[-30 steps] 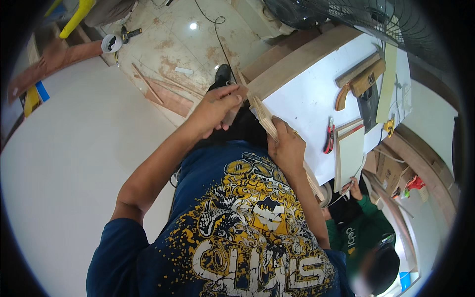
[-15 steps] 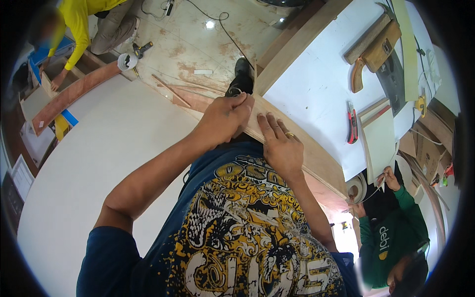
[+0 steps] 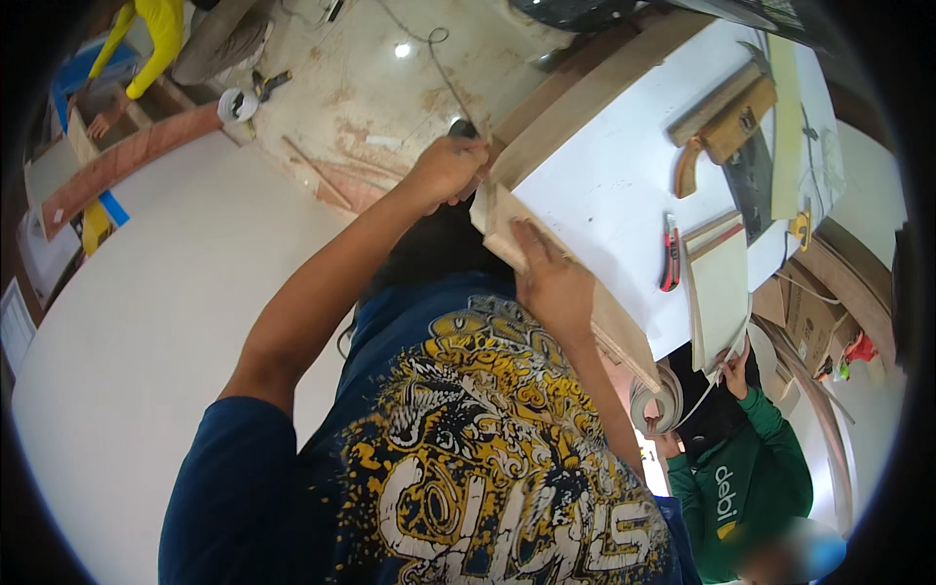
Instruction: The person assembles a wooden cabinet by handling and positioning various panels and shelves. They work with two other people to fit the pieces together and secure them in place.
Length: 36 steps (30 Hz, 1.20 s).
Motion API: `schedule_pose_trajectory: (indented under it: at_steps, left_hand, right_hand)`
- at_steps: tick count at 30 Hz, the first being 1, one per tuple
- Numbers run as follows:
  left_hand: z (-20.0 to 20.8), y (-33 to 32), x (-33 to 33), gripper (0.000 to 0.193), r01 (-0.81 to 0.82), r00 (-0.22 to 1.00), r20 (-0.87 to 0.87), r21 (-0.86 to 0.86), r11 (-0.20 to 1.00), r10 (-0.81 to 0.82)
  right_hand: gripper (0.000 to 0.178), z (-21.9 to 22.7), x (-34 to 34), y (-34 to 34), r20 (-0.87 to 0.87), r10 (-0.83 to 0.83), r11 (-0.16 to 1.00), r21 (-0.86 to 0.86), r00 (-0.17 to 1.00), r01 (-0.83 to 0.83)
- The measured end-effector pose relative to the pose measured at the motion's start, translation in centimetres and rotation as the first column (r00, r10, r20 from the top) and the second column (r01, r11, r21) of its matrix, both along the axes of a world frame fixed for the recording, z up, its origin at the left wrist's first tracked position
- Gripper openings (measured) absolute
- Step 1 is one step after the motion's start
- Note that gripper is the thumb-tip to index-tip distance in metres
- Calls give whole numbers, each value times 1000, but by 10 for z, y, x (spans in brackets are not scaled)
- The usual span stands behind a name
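Observation:
At the near left corner of the white-topped table, my right hand (image 3: 558, 291) lies on a curved wooden board (image 3: 620, 327), its fingers stretched over the upper face. The thumb is hidden. Just left of the board's end, my left hand (image 3: 448, 174) is closed, knuckles up. Whatever its fingers hold is out of sight. A red utility knife (image 3: 670, 253) rests on the table beyond my right hand. Beside the knife are some flat light panels (image 3: 720, 283).
Wood-handled tools (image 3: 736, 122) lie on the table's far side. A large white panel (image 3: 175, 322) fills the left. A co-worker in green (image 3: 741, 478) handles a roll of strip (image 3: 655, 402); another in yellow (image 3: 156, 44) works far left. A drill (image 3: 271, 85) and cable (image 3: 434, 44) are on the floor.
My left hand has moved up and slightly left, off the board's end. The board's end now shows apart from the table edge, with my right hand still on it. The whole view has shifted slightly.

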<state>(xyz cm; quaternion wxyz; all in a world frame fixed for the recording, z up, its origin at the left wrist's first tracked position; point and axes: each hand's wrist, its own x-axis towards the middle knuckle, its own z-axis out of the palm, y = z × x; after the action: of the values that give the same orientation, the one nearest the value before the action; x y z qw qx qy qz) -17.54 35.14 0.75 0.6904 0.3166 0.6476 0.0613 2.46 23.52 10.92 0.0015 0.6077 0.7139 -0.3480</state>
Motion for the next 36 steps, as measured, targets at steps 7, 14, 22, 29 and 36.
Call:
schedule_pose_trajectory:
  at_steps: [7,14,22,29,36]
  left_hand:
    - [119,-43,-32,58,-118,978,168,-55,991,126]
    - [127,-43,-6,32,9,982,190,36,999,-15]
    - [38,-26,18,41,89,995,-48,110,990,-84]
    - [-173,-78,-5,29,343,939,-123,259,903,-321]
    - [-123,-67,-66,36,-80,991,91,-203,976,100]
  right_hand:
    - [60,8,-6,9,59,-16,997,-72,998,21]
    - [57,-1,-8,-6,46,6,999,-39,999,-4]
    - [63,-12,-7,-10,59,1,1000,-8,998,-1]
    - [67,-8,-4,-10,20,-33,995,93,999,31]
    - [45,5,20,29,-39,-130,988,-85,991,127]
